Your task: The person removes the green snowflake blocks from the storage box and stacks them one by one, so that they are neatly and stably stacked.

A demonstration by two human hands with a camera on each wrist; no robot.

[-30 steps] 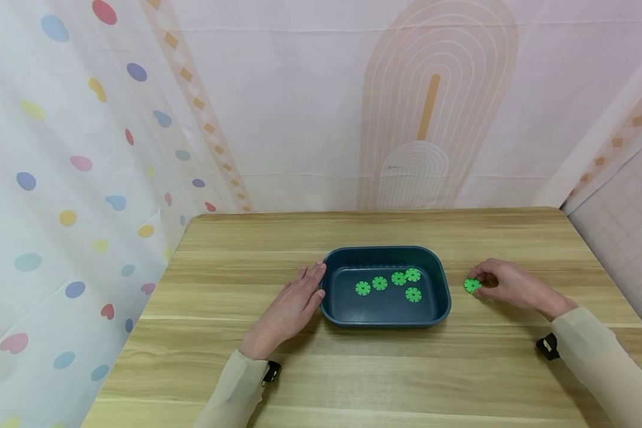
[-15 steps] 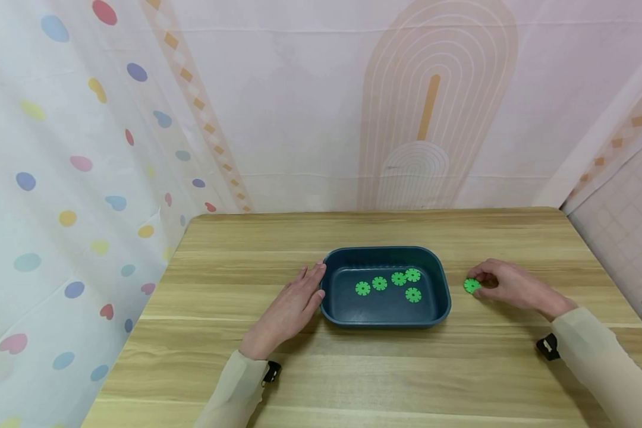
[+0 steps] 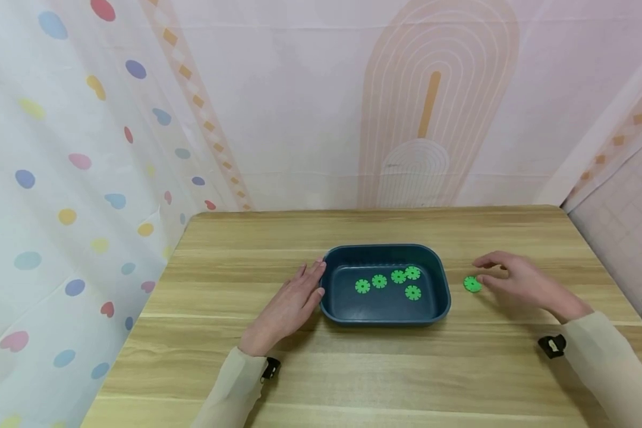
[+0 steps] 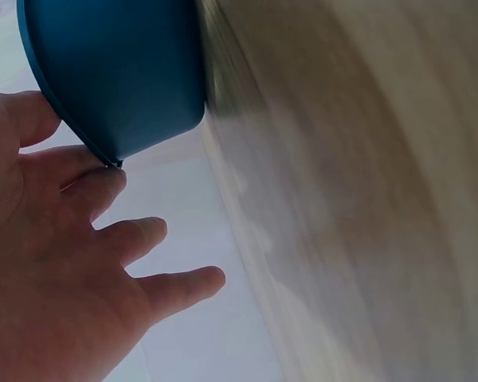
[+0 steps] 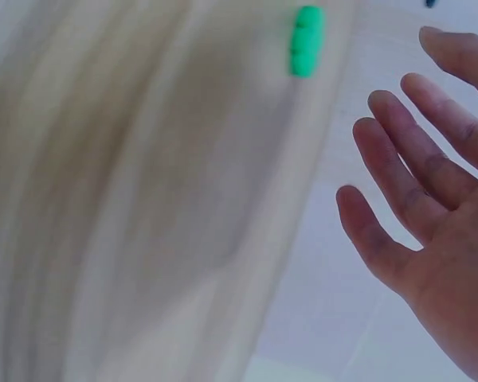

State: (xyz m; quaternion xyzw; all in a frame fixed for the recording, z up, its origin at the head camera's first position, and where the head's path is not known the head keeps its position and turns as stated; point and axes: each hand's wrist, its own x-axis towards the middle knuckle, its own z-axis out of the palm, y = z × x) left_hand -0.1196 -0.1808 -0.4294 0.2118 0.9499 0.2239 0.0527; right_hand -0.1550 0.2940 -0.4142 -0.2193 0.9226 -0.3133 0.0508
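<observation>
Presently, green disc (image 3: 471,285) on the surface (image 3: 353,380), between dark tray (image 3: 361,310) and my right hand (image 3: 520,282), which is spread just beside it; my left hand (image 3: 286,310), fingers extended, touches the tray's left end

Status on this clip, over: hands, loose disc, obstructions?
Left hand touching tray. Right hand open, holding nothing. Green disc lying on table, right of tray. No obstacle visible between disc and tray.

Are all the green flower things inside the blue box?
No, one green piece lies on the table outside the box, near the right hand.
</observation>
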